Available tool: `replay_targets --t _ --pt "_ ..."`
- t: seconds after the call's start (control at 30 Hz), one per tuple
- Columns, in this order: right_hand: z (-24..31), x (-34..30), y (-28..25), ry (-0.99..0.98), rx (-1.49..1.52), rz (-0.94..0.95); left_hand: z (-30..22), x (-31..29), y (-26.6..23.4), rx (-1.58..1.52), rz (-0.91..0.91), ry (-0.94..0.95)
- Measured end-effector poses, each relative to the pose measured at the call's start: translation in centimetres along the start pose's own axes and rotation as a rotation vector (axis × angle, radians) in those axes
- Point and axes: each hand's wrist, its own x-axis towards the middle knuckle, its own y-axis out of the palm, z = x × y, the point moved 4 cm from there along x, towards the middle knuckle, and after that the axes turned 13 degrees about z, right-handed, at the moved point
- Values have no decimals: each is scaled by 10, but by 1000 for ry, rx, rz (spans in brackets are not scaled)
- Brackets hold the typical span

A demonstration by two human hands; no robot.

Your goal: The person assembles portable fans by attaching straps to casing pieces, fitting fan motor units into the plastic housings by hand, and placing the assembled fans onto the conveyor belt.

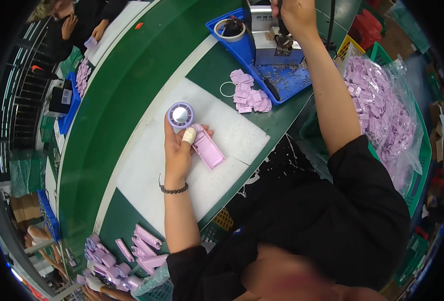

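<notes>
Lilac plastic fills the left hand (178,150) at the frame's centre: its thumb, in a pale finger cot (189,135), presses an open handle shell (210,151), other fingers behind, with a round fan head (181,115) just above, over a white pad (146,183). Farther up, small pink pieces (249,94) lie piled. At the top edge, the right hand (298,17) appears curled around a dark tool (282,27) at a silver box (269,56) in a blue tray (239,46). Screw pickup seems in hand; next calls for steady alignment over the shell.
</notes>
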Motion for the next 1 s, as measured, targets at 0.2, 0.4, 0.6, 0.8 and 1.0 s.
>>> replay_targets --t 0.2,0.4,0.6,0.8,1.0 --pt "85 -12 110 438 -261 -210 4 -9 13 -197 -54 -7" --pt "107 -53 192 324 230 32 8 3 36 -127 -33 -60" --pt "84 -66 268 141 550 109 10 0 34 -168 0 -76" --pt "76 -73 280 236 341 147 14 1 32 -155 22 -7" --pt "71 -78 285 279 367 145 18 2 31 -186 -1 8"
